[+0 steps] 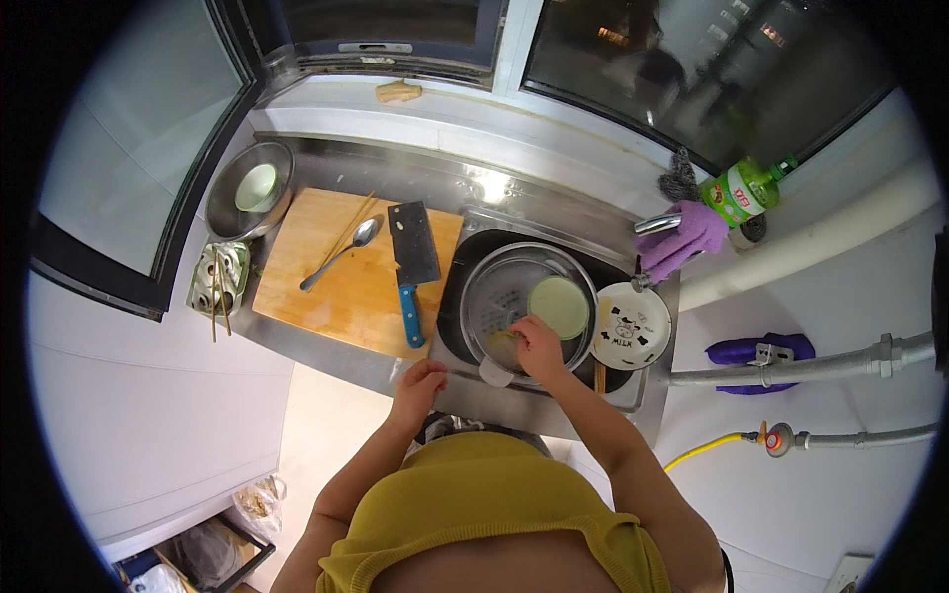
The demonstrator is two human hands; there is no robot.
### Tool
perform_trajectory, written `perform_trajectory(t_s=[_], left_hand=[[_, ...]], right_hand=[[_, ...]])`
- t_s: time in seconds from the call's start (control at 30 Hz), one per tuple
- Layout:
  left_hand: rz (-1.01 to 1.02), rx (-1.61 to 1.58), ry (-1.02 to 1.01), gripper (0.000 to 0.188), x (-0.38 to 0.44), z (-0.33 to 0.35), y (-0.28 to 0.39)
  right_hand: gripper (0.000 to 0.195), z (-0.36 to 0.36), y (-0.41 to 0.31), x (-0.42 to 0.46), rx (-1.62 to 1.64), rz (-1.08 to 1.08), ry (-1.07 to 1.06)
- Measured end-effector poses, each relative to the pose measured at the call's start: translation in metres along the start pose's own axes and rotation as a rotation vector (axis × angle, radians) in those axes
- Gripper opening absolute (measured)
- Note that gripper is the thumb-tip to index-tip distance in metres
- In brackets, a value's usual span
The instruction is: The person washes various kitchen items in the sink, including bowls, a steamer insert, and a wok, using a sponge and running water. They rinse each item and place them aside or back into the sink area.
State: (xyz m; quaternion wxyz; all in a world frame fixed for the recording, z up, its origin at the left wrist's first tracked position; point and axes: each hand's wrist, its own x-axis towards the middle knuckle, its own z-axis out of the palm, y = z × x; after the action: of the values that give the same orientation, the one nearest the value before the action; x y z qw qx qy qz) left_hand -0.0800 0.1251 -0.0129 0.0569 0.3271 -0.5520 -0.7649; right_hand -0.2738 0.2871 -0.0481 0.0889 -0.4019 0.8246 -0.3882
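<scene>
My right hand (537, 348) reaches into a round basin (474, 296) standing in the sink, its fingertips pinched on something small and yellowish. Beside those fingers lies a pale green bowl or lid (559, 308) inside the basin. My left hand (420, 387) hovers by the counter's front edge with curled fingers; whether it holds anything is unclear. Just above it, a cleaver with a blue handle (411, 315) rests on a wooden cutting board (356, 326). A metal spoon (364, 233) and thin wooden chopsticks (345, 233) lie on the board too.
A cow-patterned plate (632, 326) sits at the sink's right rim, near the faucet (657, 224) and a purple cloth (682, 237). A metal bowl (222, 200) holding a small bowl (256, 187) stands at the left, behind a tray (237, 274) with chopsticks. A green bottle (741, 194) stands back right.
</scene>
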Motion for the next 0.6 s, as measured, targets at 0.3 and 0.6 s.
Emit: perform_trajectory(t_s=[0.3, 0.6], left_hand=[[-0.082, 0.306, 0.004, 0.048, 0.061, 0.032, -0.033], [-0.178, 0.744, 0.104, 0.071, 0.094, 0.063, -0.020]], right_hand=[[0.025, -0.041, 0.010, -0.022, -0.514, 0.348, 0.040], [0.019, -0.044, 0.038, -0.026, -0.335, 0.216, 0.037]])
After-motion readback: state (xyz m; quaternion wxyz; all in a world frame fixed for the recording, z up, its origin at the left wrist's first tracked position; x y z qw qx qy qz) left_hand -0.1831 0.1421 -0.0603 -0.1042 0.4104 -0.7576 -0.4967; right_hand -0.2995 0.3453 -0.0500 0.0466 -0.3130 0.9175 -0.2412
